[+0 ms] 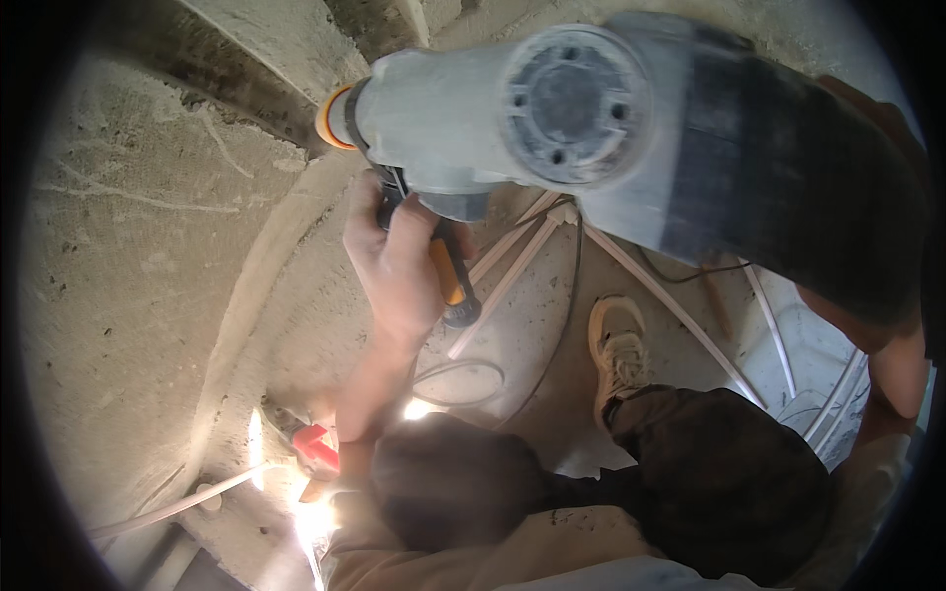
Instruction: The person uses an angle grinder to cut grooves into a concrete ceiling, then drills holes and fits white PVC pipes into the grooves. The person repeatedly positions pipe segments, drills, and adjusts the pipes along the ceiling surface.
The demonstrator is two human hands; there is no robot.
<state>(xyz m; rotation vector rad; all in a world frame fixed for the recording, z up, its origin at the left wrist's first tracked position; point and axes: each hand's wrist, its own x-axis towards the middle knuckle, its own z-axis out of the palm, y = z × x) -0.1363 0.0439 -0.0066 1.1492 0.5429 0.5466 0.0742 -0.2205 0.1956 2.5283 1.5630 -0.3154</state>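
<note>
You can read no lettering on the grey power tool; its casing is scuffed and its outline slightly blurred. The round plate on its side shows a ring of dark holes, and the small dark marks on the beige cloth over your lap are too small to make out. The tool fills the upper part of the view, its orange collar pointing left toward the rough concrete wall, its dark rear end to the right.

Your left hand has its grip wrapped around the black-and-orange side handle beneath the collar end. Of your right hand only a little skin shows beside the dark rear end, which hides the rest; you cannot tell how that grip stands.

Below the handle, pale strips slant across the floor, with a thin cable loop near their lower ends. More strips run past your light-coloured shoe on its right. Your dark knees cover the lower middle. A red object sits beside your left forearm, near a bright glare.
</note>
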